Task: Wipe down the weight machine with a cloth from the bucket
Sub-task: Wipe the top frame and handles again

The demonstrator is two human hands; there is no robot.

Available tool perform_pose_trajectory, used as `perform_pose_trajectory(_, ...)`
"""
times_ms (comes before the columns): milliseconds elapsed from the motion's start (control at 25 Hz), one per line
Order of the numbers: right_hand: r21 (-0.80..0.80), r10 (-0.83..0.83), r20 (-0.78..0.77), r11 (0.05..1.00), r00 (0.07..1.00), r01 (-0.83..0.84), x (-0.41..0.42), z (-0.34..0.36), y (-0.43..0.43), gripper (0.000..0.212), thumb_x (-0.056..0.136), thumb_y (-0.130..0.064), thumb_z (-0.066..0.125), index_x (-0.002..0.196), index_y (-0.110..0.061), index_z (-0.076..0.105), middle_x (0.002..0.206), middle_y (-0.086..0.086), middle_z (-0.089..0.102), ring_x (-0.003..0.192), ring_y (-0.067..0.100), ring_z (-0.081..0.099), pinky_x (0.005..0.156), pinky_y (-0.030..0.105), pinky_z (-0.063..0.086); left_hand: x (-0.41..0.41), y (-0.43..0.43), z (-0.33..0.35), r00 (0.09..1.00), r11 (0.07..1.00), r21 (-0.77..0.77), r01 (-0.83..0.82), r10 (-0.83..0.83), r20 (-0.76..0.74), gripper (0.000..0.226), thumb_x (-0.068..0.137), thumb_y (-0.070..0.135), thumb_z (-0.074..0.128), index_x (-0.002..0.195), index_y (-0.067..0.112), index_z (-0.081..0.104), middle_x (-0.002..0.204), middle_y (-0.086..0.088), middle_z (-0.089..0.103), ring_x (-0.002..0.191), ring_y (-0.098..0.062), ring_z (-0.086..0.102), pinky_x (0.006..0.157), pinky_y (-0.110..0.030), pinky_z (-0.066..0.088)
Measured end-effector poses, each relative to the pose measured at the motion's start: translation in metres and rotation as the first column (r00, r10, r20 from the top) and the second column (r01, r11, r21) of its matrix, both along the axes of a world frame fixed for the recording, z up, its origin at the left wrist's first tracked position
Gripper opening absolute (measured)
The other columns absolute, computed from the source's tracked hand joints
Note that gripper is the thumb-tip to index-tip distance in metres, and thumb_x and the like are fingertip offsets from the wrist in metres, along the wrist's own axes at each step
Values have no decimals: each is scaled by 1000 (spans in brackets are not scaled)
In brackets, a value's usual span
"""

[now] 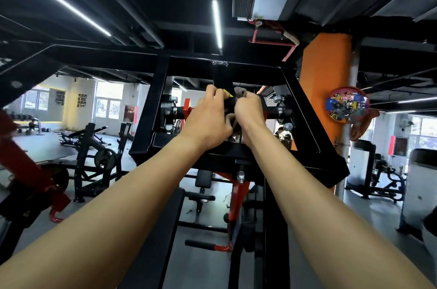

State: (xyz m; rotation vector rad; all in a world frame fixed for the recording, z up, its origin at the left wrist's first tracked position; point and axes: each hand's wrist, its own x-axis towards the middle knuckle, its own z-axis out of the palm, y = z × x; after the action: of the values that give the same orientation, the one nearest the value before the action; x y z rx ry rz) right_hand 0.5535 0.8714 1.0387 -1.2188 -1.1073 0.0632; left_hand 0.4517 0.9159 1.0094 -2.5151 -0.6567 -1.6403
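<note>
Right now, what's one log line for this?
step: wiping weight machine | left hand: grips pivot bar | right hand: grips cloth | bucket: unseen

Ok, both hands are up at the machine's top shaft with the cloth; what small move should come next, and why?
Probably slide the cloth sideways along the shaft toward its right threaded end. The right hand holds the cloth bunched at the middle, the left hand curls over the shaft beside it, and both threaded ends lie uncovered.
</note>
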Motion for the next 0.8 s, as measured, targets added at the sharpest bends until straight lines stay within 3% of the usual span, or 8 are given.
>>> perform_pose_trajectory(120, 12, -57, 87, 998, 995, 56, 6, -9, -1, 24, 76, -6, 40, 76, -22, 58, 69, -9, 52, 71, 17, 53, 57, 28, 39, 1, -4, 0, 998, 999, -4, -54, 53, -12, 45, 93, 25, 61, 134, 11, 47, 133, -7, 39, 109, -35, 54, 87, -50, 50)
perform_pose_trajectory(200, 43, -124, 189, 992, 974, 118, 12, -17, -9, 17, 84, -6, 48, 73, -11, 60, 67, 6, 57, 69, 21, 53, 58, 33, 43, 4, -8, -2, 993, 993, 16, -118, 118, -24, 43, 90, 28, 59, 128, 11, 48, 130, -9, 41, 107, -36, 52, 84, -49, 49)
perform_pose_trajectory(320, 273, -366, 309, 918, 878, 287, 12, -20, -35, 29, 96, -1, 53, 103, -12, 79, 98, 9, 73, 90, 10, 62, 72, 10, 45, 7, -15, -3, 958, 956, 99, -275, 282, -58, 41, 85, 31, 55, 120, 11, 48, 129, -10, 44, 112, -36, 48, 86, -45, 43)
perform_pose_trajectory(440, 427, -550, 402, 820, 732, 382, 21, -14, -47, 48, 89, 11, 44, 126, -7, 70, 124, 5, 67, 109, 8, 58, 91, 0, 35, 10, -27, 2, 948, 945, 126, -301, 311, -66, 52, 84, 48, 33, 113, 9, 50, 124, -11, 48, 116, -35, 45, 94, -45, 40)
perform_pose_trajectory(480, 401, -542, 511, 837, 667, 373, 27, -13, -45, 44, 90, 6, 43, 122, -5, 71, 123, 6, 68, 111, 13, 59, 97, 5, 37, 11, -28, 3, 954, 950, 123, -287, 295, -53, 54, 85, 49, 29, 112, 8, 51, 122, -12, 49, 117, -34, 46, 95, -45, 41)
perform_pose_trajectory(560, 268, -445, 800, 865, 403, 424, 37, -15, -39, 37, 92, -8, 46, 119, -9, 72, 125, 6, 70, 125, 25, 56, 113, 28, 37, 15, -23, 3, 964, 953, 151, -263, 268, -8, 38, 93, 39, 39, 111, 8, 52, 122, -13, 50, 119, -34, 47, 98, -44, 42)
perform_pose_trajectory(680, 218, -330, 940, 779, 89, 588, 52, -11, -31, 33, 96, -20, 59, 128, -23, 70, 140, -9, 62, 147, 30, 36, 123, 46, 25, 16, -10, -3, 973, 959, 174, -223, 229, -15, 30, 97, 30, 47, 116, 7, 50, 134, -15, 49, 128, -34, 47, 103, -42, 41)
perform_pose_trajectory(800, 264, -395, 917, 710, 58, 653, 52, 1, -13, 26, 95, -21, 58, 118, -25, 68, 126, -5, 68, 142, 31, 43, 119, 47, 32, 19, -10, -1, 975, 962, 164, -217, 222, -12, 31, 97, 29, 46, 119, 7, 50, 136, -13, 50, 135, -34, 43, 108, -42, 39)
